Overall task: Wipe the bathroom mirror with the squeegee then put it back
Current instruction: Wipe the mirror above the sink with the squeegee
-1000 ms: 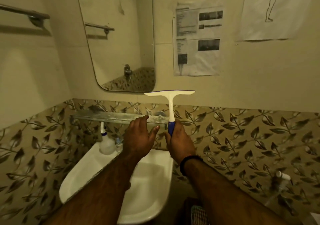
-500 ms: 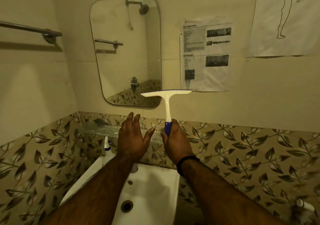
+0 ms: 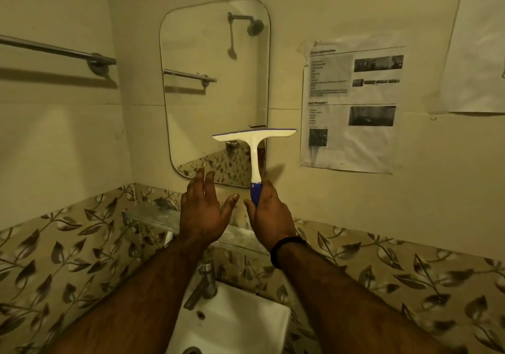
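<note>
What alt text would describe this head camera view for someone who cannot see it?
A right hand holds a white squeegee upright by its blue handle before a wall mirror. The open left hand hovers beside it, above a white sink.

Squeegee upright — right hand

You are working in dim, yellowish light from above; the towel bar throws a soft dark shadow on the wall below it. Wide-angle distortion bends the edges, and the print on the paper sheet is too blurred to read.
</note>
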### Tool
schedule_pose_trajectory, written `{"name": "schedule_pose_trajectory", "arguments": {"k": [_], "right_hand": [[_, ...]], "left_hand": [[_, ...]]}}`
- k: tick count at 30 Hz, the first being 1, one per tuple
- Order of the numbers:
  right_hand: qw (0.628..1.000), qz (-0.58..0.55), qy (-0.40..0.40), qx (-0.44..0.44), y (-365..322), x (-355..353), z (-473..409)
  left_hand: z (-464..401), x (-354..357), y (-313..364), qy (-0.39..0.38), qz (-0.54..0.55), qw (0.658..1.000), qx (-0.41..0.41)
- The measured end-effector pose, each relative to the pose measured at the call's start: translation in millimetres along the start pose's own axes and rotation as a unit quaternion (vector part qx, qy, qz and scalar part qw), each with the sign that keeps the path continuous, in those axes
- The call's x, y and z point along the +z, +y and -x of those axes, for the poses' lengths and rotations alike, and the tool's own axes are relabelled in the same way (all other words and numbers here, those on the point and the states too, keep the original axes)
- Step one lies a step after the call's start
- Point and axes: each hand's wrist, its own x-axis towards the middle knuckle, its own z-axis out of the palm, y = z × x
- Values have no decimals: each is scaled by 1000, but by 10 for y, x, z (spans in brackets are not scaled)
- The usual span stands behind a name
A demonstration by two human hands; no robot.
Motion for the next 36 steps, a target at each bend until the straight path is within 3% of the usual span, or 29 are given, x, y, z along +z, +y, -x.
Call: {"name": "schedule_pose_trajectory", "arguments": {"k": [18,28,36], "right_hand": [[994,-61,22,-89,-97,159,-823],[989,-83,52,-110,-384,251,-1471],[986,-73,93,-121,-649,203,-1938]], "left_hand": [[-529,238,-246,24,-19,999,-41],[-1131,554,-660,-40,97,976,-192],[-1464,655,-810,-64,179,956,-224]]}}
